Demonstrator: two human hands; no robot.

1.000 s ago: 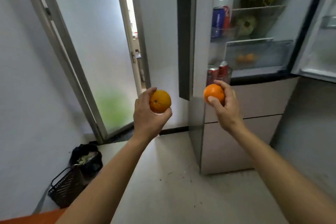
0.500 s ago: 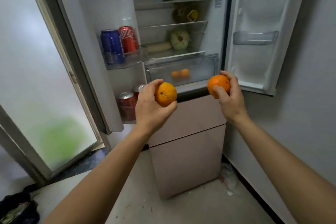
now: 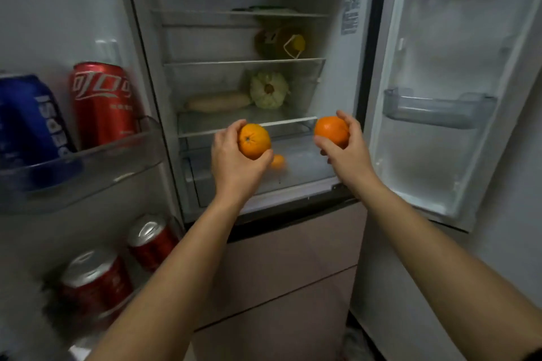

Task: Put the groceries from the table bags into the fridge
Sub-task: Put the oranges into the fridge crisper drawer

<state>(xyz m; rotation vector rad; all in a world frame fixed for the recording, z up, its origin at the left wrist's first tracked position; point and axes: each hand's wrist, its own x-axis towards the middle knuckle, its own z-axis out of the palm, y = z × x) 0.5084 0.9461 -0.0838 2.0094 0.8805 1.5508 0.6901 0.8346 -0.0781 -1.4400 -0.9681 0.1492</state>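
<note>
Grip: left hand curls round left orange, right hand curls round right orange | place: both just before drawer, near its top edge | handling, as I judge: firm, round, light, may roll; cup around the middle, set down low.

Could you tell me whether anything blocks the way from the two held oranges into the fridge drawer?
Nothing visible does. The left orange and right orange are held over the drawer, which looks pulled out; only a third orange lies inside.
</note>
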